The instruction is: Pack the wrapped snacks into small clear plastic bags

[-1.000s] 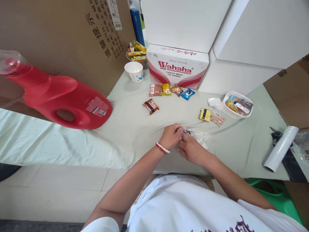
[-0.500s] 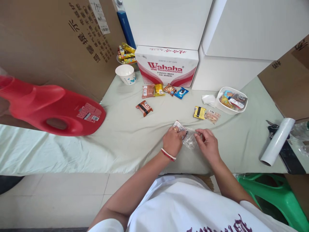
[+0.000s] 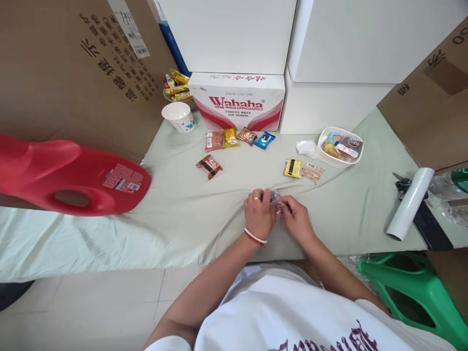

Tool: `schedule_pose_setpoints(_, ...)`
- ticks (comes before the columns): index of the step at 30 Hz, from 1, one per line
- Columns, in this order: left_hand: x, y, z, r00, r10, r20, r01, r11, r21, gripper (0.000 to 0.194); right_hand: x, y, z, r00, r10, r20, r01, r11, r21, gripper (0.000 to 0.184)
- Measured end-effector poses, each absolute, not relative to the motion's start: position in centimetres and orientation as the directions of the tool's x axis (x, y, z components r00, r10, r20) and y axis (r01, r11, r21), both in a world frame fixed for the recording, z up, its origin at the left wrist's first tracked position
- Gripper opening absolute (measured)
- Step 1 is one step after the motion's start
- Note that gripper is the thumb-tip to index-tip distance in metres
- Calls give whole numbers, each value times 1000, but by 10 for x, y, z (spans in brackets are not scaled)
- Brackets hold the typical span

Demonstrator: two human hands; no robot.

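Observation:
My left hand (image 3: 259, 211) and my right hand (image 3: 297, 221) meet over the pale green cloth (image 3: 183, 214), both closed on a small clear plastic bag (image 3: 277, 200) with something dark and blue inside. The bag is bunched up between my fingers and mostly hidden. A red and white bracelet sits on my left wrist. Several snack packets lie farther back: a brown one (image 3: 208, 166), a yellow one (image 3: 293, 167), a pink one (image 3: 313, 171), and a row of packets (image 3: 237, 137) in front of the Wahaha box (image 3: 237, 101).
A red detergent jug (image 3: 73, 175) lies on its side at the left. A paper cup (image 3: 178, 116) and a white bowl of snacks (image 3: 340, 147) stand at the back. A white roll (image 3: 409, 204) lies at the right, above a green stool (image 3: 413, 287). Cardboard boxes surround the surface.
My hands have come together and bunched the plastic bag, which was stretched out between them half a second ago. The camera view has shifted to the right.

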State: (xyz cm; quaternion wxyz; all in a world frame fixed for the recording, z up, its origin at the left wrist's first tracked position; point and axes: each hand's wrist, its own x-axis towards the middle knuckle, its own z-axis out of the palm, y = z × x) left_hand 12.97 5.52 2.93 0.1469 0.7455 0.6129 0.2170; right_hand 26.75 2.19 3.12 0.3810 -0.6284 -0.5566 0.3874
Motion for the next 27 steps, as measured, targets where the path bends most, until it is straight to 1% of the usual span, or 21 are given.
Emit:
schedule_pose_setpoints(2,130,48,29,183,959,215,840,-266,473,36,265,20,29,77,991,-109,200,-123,-972,32)
schedule_pose_setpoints(5,126,35,24,320,900,296,744,-432,509,53,264,17,26,39,978,-204,-100,-200,-975,49)
schedule_pose_setpoints(6,124,30,21,381,865,326,692,-501,520,60,264,17,26,27,975,-221,-154,-214,-965,52)
schedule_pose_setpoints(7,122,24,18,434,826,359,636,-564,527,65,264,16,25,26,974,-225,-174,-217,-961,52)
schedule_pose_setpoints(9,118,15,13,497,758,422,539,-651,535,67,264,16,24,46,978,-203,-128,-196,-972,49)
schedule_pose_setpoints(11,112,8,11,529,724,443,472,-685,555,63,264,16,23,76,982,-172,-40,-169,-985,46)
schedule_pose_setpoints(14,91,4,9,580,725,373,435,-662,611,55,279,19,24,112,981,-158,63,-166,-984,42)
schedule_pose_setpoints(16,64,2,6,536,780,323,495,-600,629,45,307,27,29,188,974,-123,114,-146,-983,42)
schedule_pose_setpoints(18,29,-1,1,431,851,300,590,-517,620,35,350,41,41,326,944,-45,156,-101,-983,47)
schedule_pose_setpoints(20,-6,-8,-4,301,907,294,671,-421,610,27,404,64,59,480,875,54,200,-50,-978,51)
schedule_pose_setpoints(22,-34,-17,-8,192,940,282,741,-327,587,24,458,99,78,607,779,159,272,-16,-962,48)
schedule_pose_setpoints(24,-50,-24,-12,160,937,311,781,-313,540,23,500,142,94,657,726,204,326,-30,-945,40)
schedule_pose_setpoints(25,-53,-26,-14,168,923,347,797,-334,503,22,515,166,100,668,718,196,339,-58,-939,36)
schedule_pose_setpoints(27,-52,-29,-18,215,874,436,824,-402,399,20,529,211,108,707,688,166,389,-181,-903,28)
